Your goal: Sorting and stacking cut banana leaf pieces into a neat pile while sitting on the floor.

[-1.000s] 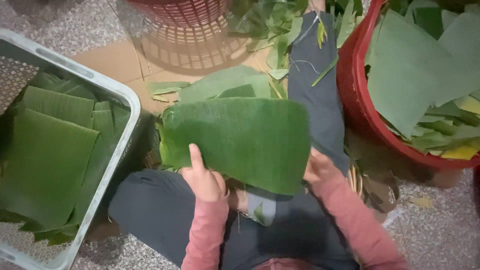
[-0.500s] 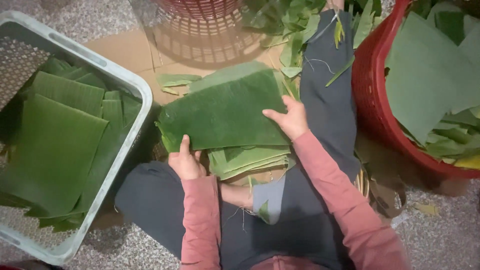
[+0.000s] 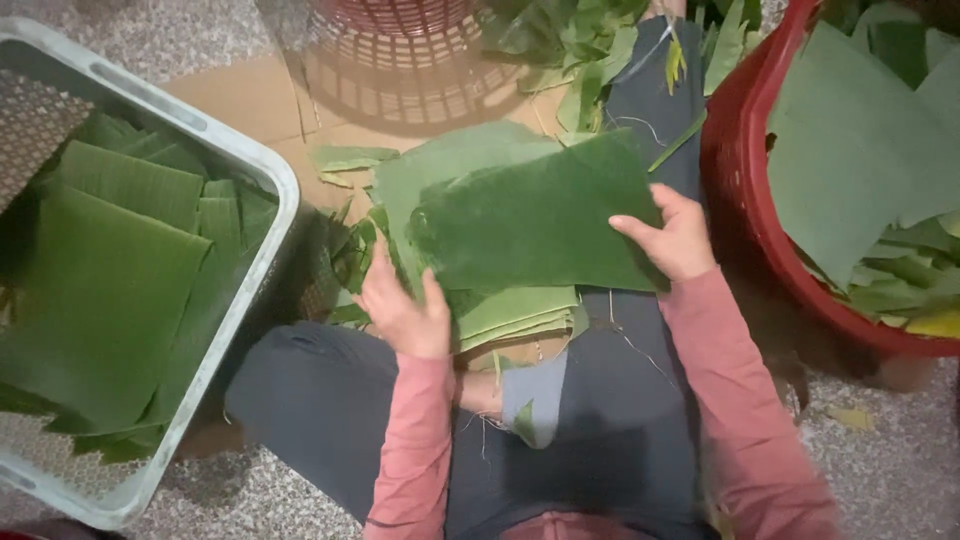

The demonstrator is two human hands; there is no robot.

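Observation:
A dark green cut banana leaf piece lies flat on a stack of paler leaf pieces in front of my lap. My right hand grips the piece's right edge, thumb on top. Fingers spread, my left hand rests on the stack just left of and below the dark piece. Both arms wear pink sleeves, and I sit with dark trousers on.
A grey plastic crate at left holds folded banana leaves. A red tub at right is full of large leaf pieces. A red mesh basket and loose leaf scraps lie ahead on cardboard.
The dark leaf piece, held up towards me a second ago, has been laid flat on the stack. My right hand moved up to its right edge; my left hand let go and dropped onto the stack.

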